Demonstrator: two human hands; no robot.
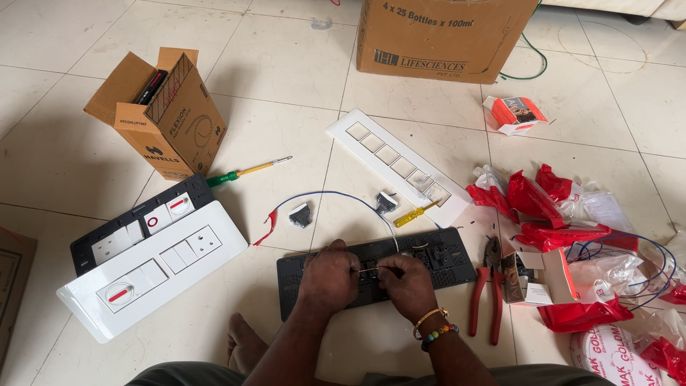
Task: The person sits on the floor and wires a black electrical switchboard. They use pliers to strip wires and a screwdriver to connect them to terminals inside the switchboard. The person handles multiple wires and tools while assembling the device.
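My left hand (327, 275) and my right hand (409, 282) meet over a black switch-plate frame (446, 257) lying on the tiled floor. Between their fingertips they pinch a thin bare wire (368, 270), which runs level from one hand to the other. A blue and white wire (336, 194) loops away from the hands toward a red tip at the left. Beaded bracelets circle my right wrist.
Red-handled pliers (484, 300) lie right of the frame. A yellow screwdriver (414, 214), two loose black switch modules, a white plate with square openings (396, 161), a green-handled screwdriver (246, 171), an assembled white switch panel (153, 268), cardboard boxes and red plastic bags surround me.
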